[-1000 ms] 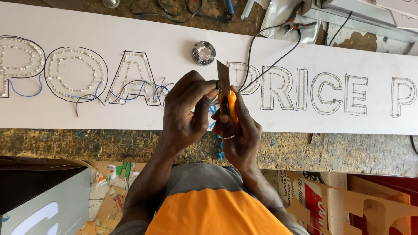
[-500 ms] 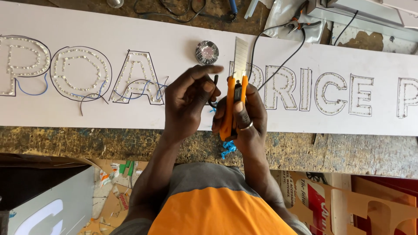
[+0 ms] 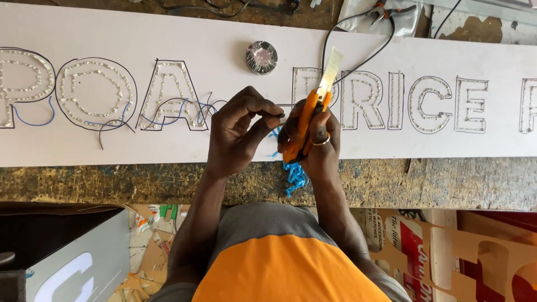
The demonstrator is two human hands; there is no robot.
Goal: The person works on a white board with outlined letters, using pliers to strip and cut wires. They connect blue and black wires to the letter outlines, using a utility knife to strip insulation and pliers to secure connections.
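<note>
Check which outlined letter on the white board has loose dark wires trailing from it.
The pointed, triangular letter just beside the left hand: dark and blue wires loop across its base; letters past the right hand show none.

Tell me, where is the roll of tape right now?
The roll of tape lies on the white sign board, just beyond both hands, between two outlined letters.

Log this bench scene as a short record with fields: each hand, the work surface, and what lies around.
left hand: fingers pinched on a thin dark wire end, above the board
right hand: gripping an orange cutter, blade pointing away from the person
board: long white panel with outlined letters filled with small lights, lying on a rough worktable
wires: blue and black loops over the left letters
tape roll: on the board, beyond the hands
blue scraps: piled at the board's near edge
pliers: beyond the board, top right
</note>
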